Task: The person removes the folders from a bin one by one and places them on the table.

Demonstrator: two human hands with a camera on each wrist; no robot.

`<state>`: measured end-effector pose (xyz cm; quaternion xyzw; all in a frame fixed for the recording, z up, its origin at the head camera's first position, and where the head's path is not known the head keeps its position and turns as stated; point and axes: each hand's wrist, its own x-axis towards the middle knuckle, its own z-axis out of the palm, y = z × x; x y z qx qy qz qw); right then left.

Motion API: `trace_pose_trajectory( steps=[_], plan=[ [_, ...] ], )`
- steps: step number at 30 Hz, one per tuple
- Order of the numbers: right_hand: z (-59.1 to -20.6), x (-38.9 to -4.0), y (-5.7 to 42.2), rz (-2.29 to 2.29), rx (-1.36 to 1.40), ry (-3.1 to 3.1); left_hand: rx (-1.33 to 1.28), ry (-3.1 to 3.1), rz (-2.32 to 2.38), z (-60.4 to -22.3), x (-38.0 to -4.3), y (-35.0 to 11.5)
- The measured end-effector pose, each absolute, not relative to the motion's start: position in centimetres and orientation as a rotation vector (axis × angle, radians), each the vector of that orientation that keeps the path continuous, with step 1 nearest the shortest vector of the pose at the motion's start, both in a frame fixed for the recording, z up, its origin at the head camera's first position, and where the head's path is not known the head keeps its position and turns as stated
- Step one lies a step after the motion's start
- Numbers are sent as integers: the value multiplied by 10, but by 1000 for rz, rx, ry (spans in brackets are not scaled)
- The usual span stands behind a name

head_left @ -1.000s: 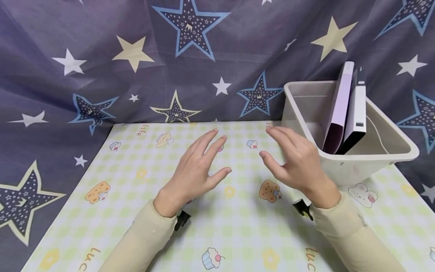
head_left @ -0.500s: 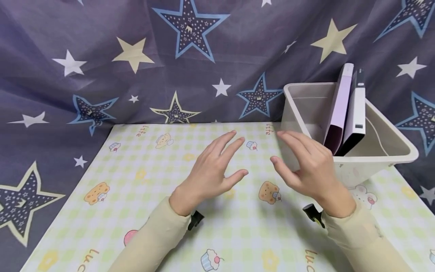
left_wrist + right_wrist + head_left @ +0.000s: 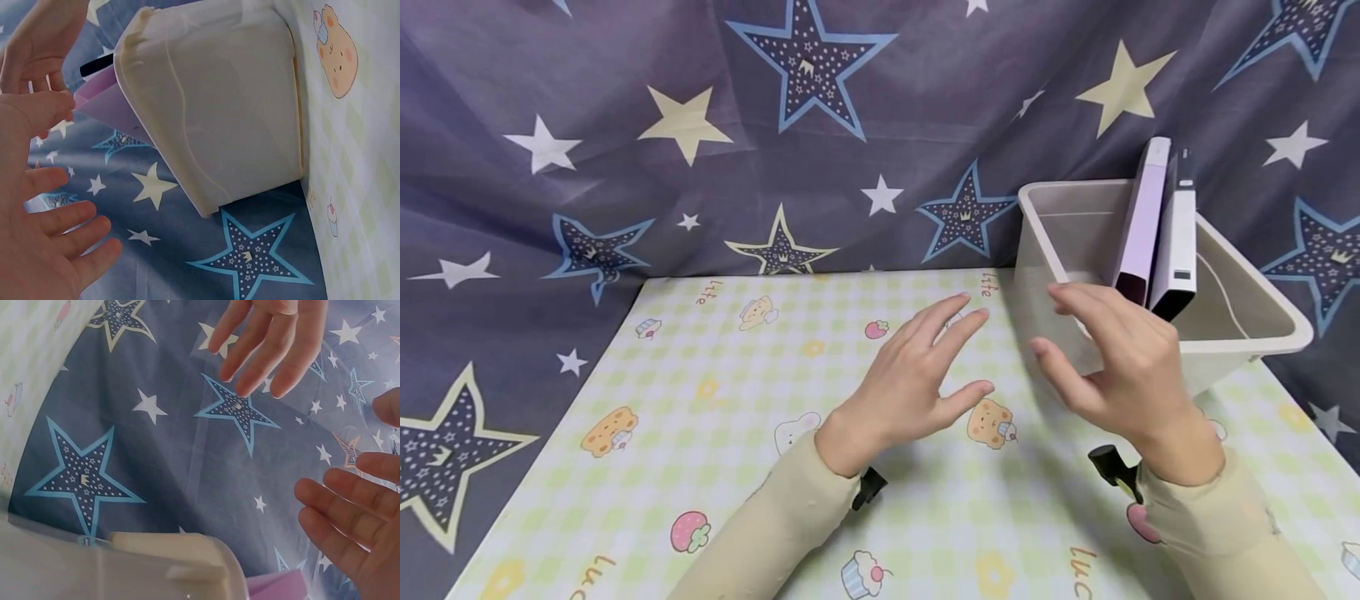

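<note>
My left hand (image 3: 910,379) hovers over the middle of the table, fingers spread and nothing in its grasp. Nearer the bin, my right hand (image 3: 1123,367) is raised in front of its left front corner, fingers extended and holding nothing; contact with the bin does not show. The off-white plastic bin (image 3: 1247,343) stands at the table's right side. Inside it a lilac binder (image 3: 1141,221) and a white binder with a black end (image 3: 1177,237) lean side by side, their tops above the rim. In the left wrist view the lilac binder (image 3: 115,103) sticks out past the bin (image 3: 219,106).
A green-and-white checked tablecloth (image 3: 760,375) with printed cartoon figures covers the table. Behind it hangs a dark curtain (image 3: 850,167) with stars. A small black device (image 3: 1116,471) is strapped under the right wrist, another black device (image 3: 868,487) under the left.
Both hands have moved to the right across the table, closer to the bin. The bin and binders stay in place, while the head view has shifted slightly.
</note>
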<state>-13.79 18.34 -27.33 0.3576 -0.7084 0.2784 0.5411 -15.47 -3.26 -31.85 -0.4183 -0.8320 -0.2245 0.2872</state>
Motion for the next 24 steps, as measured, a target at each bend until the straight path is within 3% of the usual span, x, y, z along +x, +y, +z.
trace_pose_trajectory(
  steps=[24],
  plan=[
    [-254, -128, 221, 838, 614, -1576, -1184, -2187, -619, -311, -159, -2]
  ],
)
